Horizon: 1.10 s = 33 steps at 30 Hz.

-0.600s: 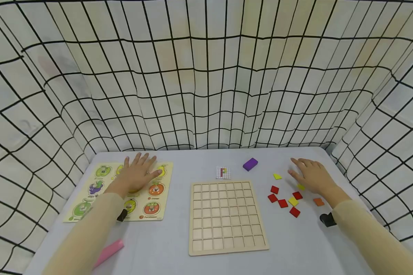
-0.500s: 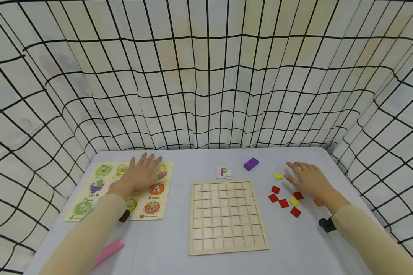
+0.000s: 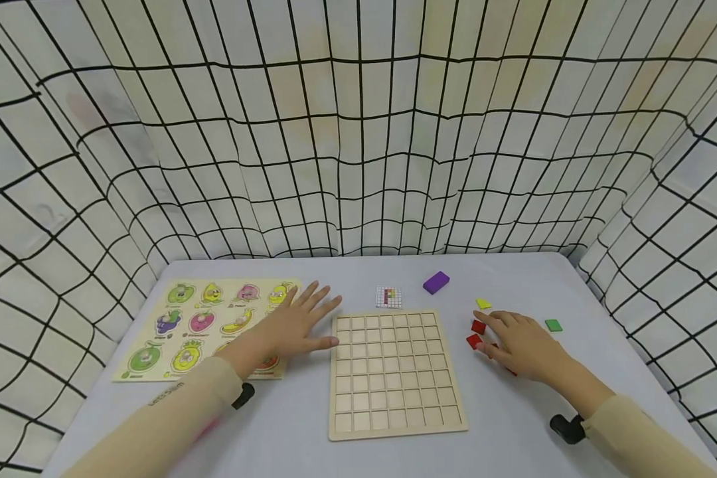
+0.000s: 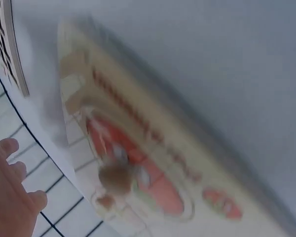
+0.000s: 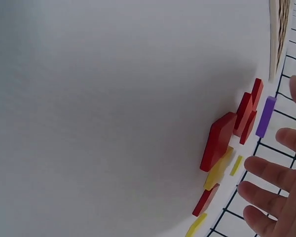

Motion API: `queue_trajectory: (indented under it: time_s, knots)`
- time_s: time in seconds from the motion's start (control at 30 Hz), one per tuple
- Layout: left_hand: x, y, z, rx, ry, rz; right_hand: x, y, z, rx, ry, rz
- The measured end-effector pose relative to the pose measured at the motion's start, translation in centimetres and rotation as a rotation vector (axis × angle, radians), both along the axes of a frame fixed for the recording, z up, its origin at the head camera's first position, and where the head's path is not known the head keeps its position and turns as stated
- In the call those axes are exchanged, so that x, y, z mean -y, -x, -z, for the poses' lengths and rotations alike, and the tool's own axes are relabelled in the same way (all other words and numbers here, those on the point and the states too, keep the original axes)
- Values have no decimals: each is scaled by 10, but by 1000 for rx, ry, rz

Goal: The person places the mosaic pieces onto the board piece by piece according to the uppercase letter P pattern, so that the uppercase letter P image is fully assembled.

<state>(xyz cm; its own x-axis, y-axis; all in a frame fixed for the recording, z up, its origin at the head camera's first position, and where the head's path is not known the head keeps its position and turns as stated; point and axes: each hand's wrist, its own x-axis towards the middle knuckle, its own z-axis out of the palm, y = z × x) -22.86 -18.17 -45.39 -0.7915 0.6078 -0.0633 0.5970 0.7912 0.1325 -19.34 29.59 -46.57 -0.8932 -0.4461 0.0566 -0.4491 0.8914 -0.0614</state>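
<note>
Head view: your right hand (image 3: 522, 345) hovers, fingers relaxed, over red tiles (image 3: 475, 334) right of the grid board (image 3: 394, 372); pinch one cleanly. Left hand (image 3: 295, 325), flat, holds nothing.

We see a pale, unfinished wooden grid board (image 3: 394, 372), glossy painted red tiles (image 5: 222, 140), a printed wooden fruit puzzle (image 3: 206, 325), and a smooth matt grey bench (image 3: 514, 425) backed by creased cloth (image 3: 358, 133).

The grid board (image 3: 394, 372) lies centre, fruit puzzle (image 3: 209, 325) to its left (tiles (image 3: 477, 334) right).
</note>
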Motion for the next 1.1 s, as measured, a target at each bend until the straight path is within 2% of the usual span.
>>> queue_trajectory:
  time_s: [0.27, 0.47, 0.7, 0.93, 1.1]
  knots:
    - [-15, -28, 5, 60, 11, 57, -3, -21, -5, -6, 6, 6]
    - [-15, -54, 10, 75, 50, 109, -7, -28, -3, -19, 9, 11]
    - [-12, -83, 7, 79, 54, 174, -3, -33, 6, -21, 32, 12]
    - [-4, -99, 8, 113, 26, 191, 3, -32, 4, -23, 36, 6]
    - [-2, -105, 8, 109, 21, 200, 5, -30, -1, -30, 6, 21]
